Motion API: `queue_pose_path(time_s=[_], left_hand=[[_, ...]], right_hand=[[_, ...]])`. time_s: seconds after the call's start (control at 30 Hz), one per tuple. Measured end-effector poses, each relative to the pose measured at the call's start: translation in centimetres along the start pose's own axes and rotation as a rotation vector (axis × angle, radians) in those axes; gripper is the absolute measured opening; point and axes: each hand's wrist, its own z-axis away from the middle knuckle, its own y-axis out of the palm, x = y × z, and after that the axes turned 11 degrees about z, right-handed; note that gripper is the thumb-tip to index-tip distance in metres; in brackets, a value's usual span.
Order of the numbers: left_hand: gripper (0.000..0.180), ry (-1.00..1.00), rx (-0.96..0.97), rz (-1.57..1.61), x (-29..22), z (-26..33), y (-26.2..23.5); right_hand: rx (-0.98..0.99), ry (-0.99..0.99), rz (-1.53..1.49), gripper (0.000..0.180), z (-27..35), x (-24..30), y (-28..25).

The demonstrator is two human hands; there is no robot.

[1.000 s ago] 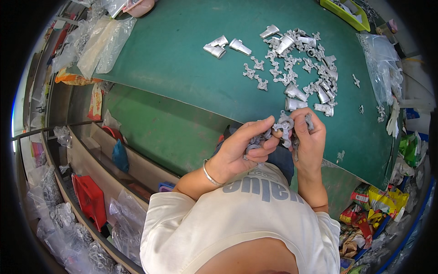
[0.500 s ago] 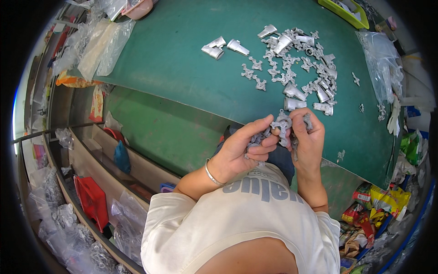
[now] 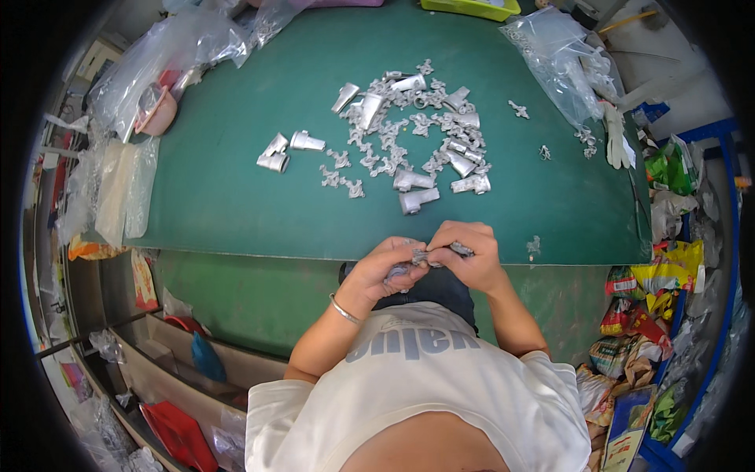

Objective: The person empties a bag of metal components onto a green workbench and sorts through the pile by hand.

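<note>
My left hand is closed around several small grey metal castings, just off the near edge of the table. Close against it, my right hand pinches another grey casting between thumb and fingers. The fingertips of both hands meet at a small grey piece, mostly hidden by them. On the table beyond lies a loose heap of lobed grey castings mixed with silvery tapered tube-shaped parts. One such tube lies nearest my hands.
The green table spans the view. Clear plastic bags and a white glove lie on its right side. A pink basin sits left, a yellow-green tray at the far edge. Wooden-sided bins stand lower left.
The view has turned, so the table and parts appear further left. My hands have drawn closer together, and the casting that showed between them is now mostly covered by my fingers.
</note>
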Motion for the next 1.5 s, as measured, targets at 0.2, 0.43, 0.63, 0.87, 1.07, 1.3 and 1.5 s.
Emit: queue_pose_path(time_s=[0.2, 0.43, 0.63, 0.87, 1.07, 1.3, 1.5], left_hand=[[0.023, 0.144, -0.317, -0.084, 1.1, -1.6, 0.8], [0.040, 0.301, -0.175, 0.299, 1.0, -1.7, 0.2], [0.050, 0.429, 0.018, 0.380, 0.7, -1.7, 1.8], [0.048, 0.372, 0.099, 0.376, 0.0, -0.2, 3.4], [0.045, 0.357, 0.009, 0.318, 0.7, 0.2, 3.6], [0.041, 0.426, -0.034, 0.355, 0.4, 0.7, 5.0], [0.040, 0.470, -0.118, 0.302, 0.9, 0.9, 4.1]], right_hand=[[0.079, 0.101, 0.048, 0.004, 0.1, -0.9, -2.9], [-0.517, 0.189, 0.944, 0.013, -5.1, -10.5, -10.2], [-0.366, 0.242, 1.292, 0.016, -5.5, -15.3, -13.0], [0.020, 0.447, 0.105, 0.013, -3.1, -1.6, -4.2], [0.164, 0.372, 0.207, 0.015, -3.0, 1.8, 0.5], [-0.046, 0.610, -0.286, 0.006, -2.7, 1.7, 1.5], [-0.097, 0.597, -0.312, 0.004, -2.9, 2.4, 1.7]])
